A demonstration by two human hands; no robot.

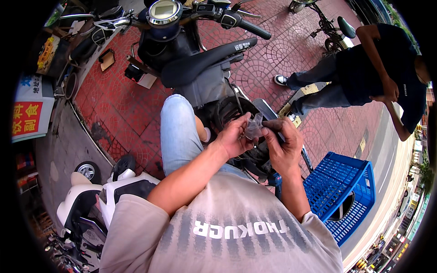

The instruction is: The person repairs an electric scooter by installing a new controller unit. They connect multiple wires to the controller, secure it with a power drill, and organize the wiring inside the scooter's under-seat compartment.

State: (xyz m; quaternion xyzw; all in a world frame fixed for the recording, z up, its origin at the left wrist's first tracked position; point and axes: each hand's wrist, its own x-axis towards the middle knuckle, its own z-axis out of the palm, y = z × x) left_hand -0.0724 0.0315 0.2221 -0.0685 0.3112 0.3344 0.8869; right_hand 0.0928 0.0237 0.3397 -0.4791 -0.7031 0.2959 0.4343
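Observation:
A small clear plastic bag (253, 127) is between my two hands, in front of the open black rear body of an electric scooter (198, 61). My left hand (234, 135) pinches the bag from the left, fingers curled round its edge; small bits by those fingertips are too small to name. My right hand (284, 141) holds the bag from the right with thumb and bent fingers. Just beyond my hands is a dark cavity (227, 109) with black tubing or cables. My left knee (177, 113) is bent beside the scooter.
A person in dark clothes (373, 77) stands at the right on red paving (114, 104), near a small bicycle (332, 41). A blue plastic crate (332, 182) sits right of me. A white scooter (82, 204), a loose wheel (88, 172) and signboards (32, 109) line the left. A road runs along the right.

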